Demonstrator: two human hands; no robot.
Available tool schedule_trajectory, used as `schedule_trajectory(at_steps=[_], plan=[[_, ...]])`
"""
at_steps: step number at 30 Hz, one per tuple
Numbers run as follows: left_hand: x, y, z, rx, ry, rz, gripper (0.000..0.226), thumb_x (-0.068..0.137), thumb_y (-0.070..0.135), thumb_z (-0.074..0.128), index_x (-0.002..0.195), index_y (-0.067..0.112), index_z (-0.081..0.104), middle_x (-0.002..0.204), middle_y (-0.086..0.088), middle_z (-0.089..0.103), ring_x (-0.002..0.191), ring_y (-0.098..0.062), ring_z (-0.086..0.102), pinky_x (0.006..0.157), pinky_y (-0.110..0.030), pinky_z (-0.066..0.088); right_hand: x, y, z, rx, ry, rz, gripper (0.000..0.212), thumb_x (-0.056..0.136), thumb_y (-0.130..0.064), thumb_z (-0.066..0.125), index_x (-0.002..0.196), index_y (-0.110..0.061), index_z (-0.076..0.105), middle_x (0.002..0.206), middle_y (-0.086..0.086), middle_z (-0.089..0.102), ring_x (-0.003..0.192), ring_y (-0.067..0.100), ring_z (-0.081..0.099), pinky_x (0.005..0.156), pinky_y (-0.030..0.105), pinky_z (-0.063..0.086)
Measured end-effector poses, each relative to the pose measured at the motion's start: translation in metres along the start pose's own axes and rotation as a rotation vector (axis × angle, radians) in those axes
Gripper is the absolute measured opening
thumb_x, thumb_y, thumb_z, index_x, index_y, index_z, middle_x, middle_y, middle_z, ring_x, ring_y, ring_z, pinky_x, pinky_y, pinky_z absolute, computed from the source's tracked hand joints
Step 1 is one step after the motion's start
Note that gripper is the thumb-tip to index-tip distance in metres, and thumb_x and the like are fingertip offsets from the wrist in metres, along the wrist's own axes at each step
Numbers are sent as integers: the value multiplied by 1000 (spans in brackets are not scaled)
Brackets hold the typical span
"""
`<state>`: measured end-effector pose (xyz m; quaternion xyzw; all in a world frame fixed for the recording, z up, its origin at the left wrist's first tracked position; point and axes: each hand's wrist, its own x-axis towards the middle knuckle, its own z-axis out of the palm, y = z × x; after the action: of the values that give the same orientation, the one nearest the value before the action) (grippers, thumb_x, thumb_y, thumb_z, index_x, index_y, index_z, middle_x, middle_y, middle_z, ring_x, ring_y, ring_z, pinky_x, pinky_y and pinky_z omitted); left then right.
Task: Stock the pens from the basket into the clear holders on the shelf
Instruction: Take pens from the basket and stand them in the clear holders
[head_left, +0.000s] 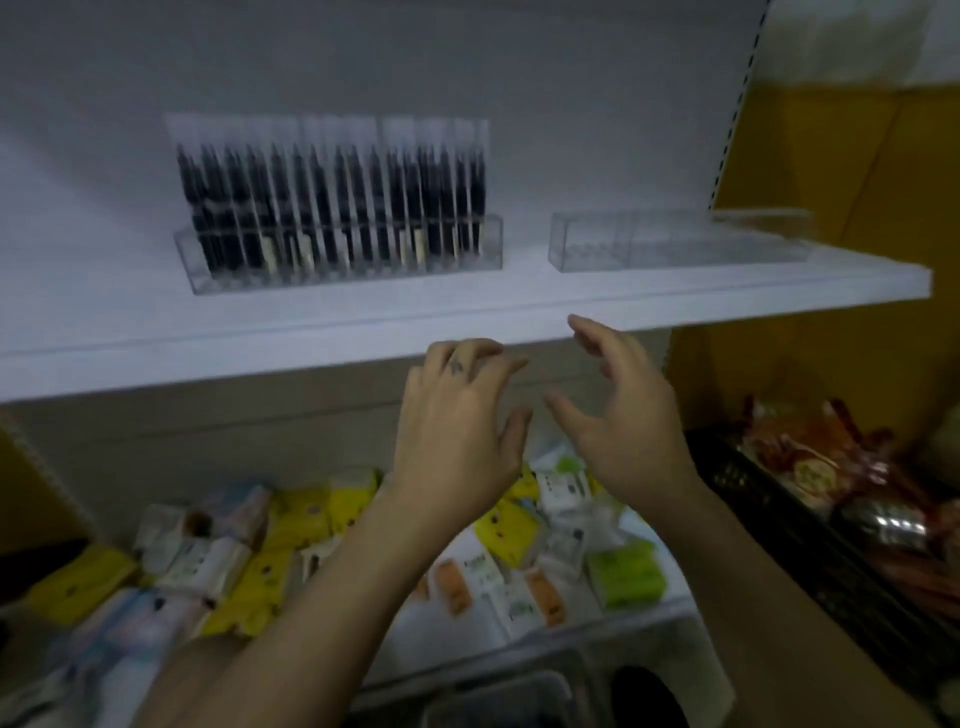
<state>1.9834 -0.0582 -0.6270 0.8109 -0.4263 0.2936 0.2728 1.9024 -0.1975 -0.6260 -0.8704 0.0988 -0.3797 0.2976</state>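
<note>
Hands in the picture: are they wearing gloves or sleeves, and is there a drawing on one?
No gloves, no sleeves: the left hand and right hand are bare, and both forearms too. No watch or bracelet shows. One finger of the left hand has a small dark marking, perhaps a tattoo, too blurred to read.

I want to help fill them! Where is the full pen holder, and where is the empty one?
Full pen holder (337, 273): head view, low on its clear front wall.
Empty holder (675, 249): head view, middle of its clear front wall.
</note>
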Motion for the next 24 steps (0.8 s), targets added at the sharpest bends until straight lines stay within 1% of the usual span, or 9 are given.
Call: schedule_trajectory(at_steps=[3,8,12,15,18,19,21,22,24], plan=[[-46,-1,34,-58,-163,-119,46,87,40,60,130,23,55,133,0,53,123,-24,42,96,-42,38,-40,31,18,-73,-61,77,60,88,-21,68,142,-20,42,136,1,47,126,16,41,99,20,31],[-114,-13,82,-44,-450,-266,63,92,48,54,148,27,32,153,2,31,142,-20,22,112,-37,23,-108,88,63,-198,-301,242,63,88,-21,68,144,-21,39,141,4,42,132,23,35,105,34,35],[-169,-25,115,-33,-649,-375,70,92,49,53,151,26,24,159,2,21,147,-19,14,118,-37,17,-159,125,105,-297,-543,379,64,88,-28,66,145,-20,38,145,6,38,134,28,35,108,41,36],[-206,-33,139,-51,-768,-430,74,90,48,56,151,22,24,159,-1,22,148,-20,11,120,-39,16,-195,152,135,-270,-680,470,62,87,-29,66,143,-21,41,143,7,41,130,30,40,105,45,40],[-233,-41,156,-76,-866,-459,75,89,46,59,151,19,25,159,-2,23,148,-22,10,119,-41,16,-223,169,150,-297,-778,508,52,86,-24,66,135,-16,50,133,10,53,121,28,50,98,37,45],[-239,-42,161,-84,-901,-459,76,89,45,60,151,19,24,159,-3,23,148,-22,10,119,-43,16,-229,174,153,-287,-827,535,45,87,-20,65,130,-11,54,126,12,59,114,28,55,91,33,48],[-251,-45,170,-94,-961,-459,77,88,43,62,150,18,26,158,-3,25,148,-24,12,119,-46,16,-238,183,158,-297,-952,599,33,90,-12,60,121,0,59,115,20,63,104,33,59,77,21,47],[-256,-46,175,-106,-978,-473,75,88,43,63,149,19,28,156,-3,28,147,-24,15,118,-47,18,-244,188,162,-314,-1001,593,32,89,-14,60,118,0,59,113,20,63,103,33,60,73,18,46],[-265,-50,186,-129,-991,-518,68,86,43,63,145,20,37,149,-4,38,141,-25,27,114,-47,26,-254,200,170,-353,-1077,582,34,83,-27,60,114,-13,58,108,11,63,96,28,61,70,25,47]])
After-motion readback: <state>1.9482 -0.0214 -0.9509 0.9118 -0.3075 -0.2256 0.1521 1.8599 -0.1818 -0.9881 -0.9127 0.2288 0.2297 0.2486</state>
